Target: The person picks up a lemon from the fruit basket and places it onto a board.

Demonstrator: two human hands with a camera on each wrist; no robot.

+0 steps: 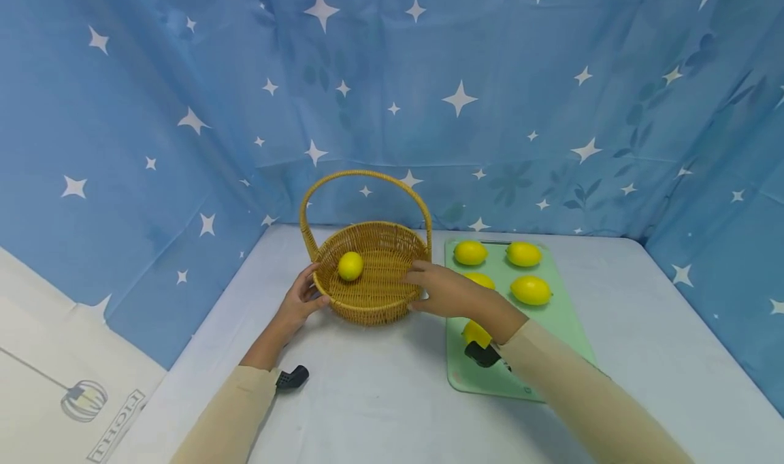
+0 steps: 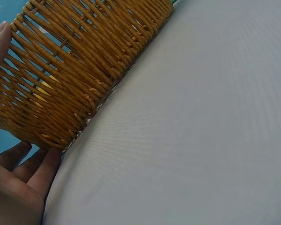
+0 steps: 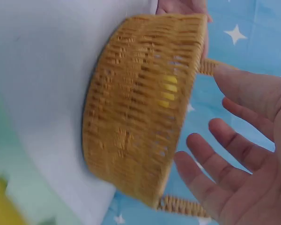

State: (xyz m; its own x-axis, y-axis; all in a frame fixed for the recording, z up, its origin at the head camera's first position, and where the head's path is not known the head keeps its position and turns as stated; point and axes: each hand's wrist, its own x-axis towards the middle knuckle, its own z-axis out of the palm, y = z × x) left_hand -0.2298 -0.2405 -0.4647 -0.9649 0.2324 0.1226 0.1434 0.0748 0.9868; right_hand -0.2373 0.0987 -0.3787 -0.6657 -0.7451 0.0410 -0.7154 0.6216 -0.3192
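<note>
A round wicker basket (image 1: 367, 307) with a tall arched handle stands on the table, and one lemon (image 1: 351, 266) lies in its left part. My left hand (image 1: 298, 303) holds the basket's left side; in the left wrist view the thumb is by the rim and the fingertips (image 2: 46, 161) touch the weave low down. Over the right rim is my right hand (image 1: 442, 289), its fingers loosely spread and nothing in its grasp. Through the wicker (image 3: 131, 103) in the right wrist view, yellow shows. Several lemons (image 1: 531, 290) lie on a green tray (image 1: 456, 369), some partly hidden by the right arm.
The tray sits right of the basket, with the right forearm crossing above it. A white cloth (image 1: 361, 409) covers the table. Blue star-printed curtains (image 1: 392, 96) hang right behind the table's back edge and along both sides. A black device (image 1: 292, 378) is on the left wrist.
</note>
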